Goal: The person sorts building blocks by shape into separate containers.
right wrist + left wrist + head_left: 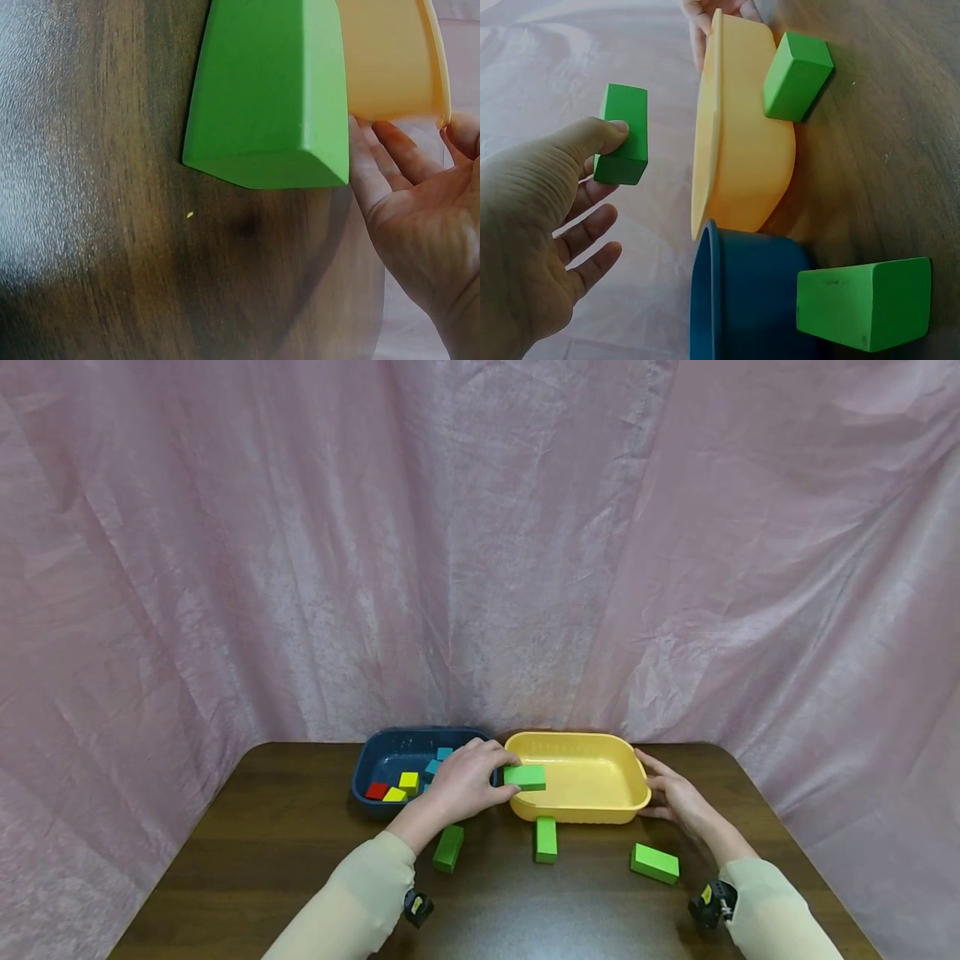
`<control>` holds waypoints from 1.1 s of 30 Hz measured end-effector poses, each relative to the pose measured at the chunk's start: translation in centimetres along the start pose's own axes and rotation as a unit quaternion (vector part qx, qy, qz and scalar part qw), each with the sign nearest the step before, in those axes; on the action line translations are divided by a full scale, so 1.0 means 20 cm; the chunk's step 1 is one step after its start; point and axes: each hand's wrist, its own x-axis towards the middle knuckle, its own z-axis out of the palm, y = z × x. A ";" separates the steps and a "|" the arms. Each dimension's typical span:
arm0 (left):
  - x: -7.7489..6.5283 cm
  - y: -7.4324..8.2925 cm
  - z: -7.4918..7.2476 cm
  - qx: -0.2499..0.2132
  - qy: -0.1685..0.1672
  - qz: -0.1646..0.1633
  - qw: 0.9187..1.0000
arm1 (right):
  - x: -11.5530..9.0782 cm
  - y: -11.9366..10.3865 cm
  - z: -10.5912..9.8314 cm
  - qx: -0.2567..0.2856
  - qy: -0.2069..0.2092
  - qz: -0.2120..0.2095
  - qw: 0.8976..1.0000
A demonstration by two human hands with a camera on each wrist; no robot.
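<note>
My left hand (pixel 468 777) pinches a green block (pixel 528 777) between thumb and fingers, above the left end of a yellow bin (pixel 577 814). In the left wrist view the held block (pixel 626 127) is up beside the bin's rim, with the lower fingers spread away from it. My right hand (pixel 678 797) rests its extended fingers against the yellow bin's right end. The right wrist view has its fingertips at the bin's wall (pixel 394 60), the thumb close to the rim. Inside, the bin's visible floor shows no blocks.
A dark blue bin (pixel 378 752) with red, yellow and blue blocks stands left of the yellow one, partly behind my left hand. Three green blocks lie on the wooden table: one at left (pixel 448 849), another block (pixel 546 840) by the yellow bin, a third block (pixel 655 863) at right.
</note>
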 end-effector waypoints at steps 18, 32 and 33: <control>0.08 0.03 0.03 0.002 -0.009 -0.013 1.000 | -0.02 -0.01 0.00 -0.003 -0.004 -0.014 1.000; 0.18 0.09 0.10 0.048 -0.026 -0.038 0.998 | -0.02 -0.01 0.00 -0.002 0.000 -0.014 1.000; 0.18 0.09 0.10 0.050 -0.025 -0.039 0.998 | -0.02 -0.01 0.00 -0.002 0.000 -0.014 1.000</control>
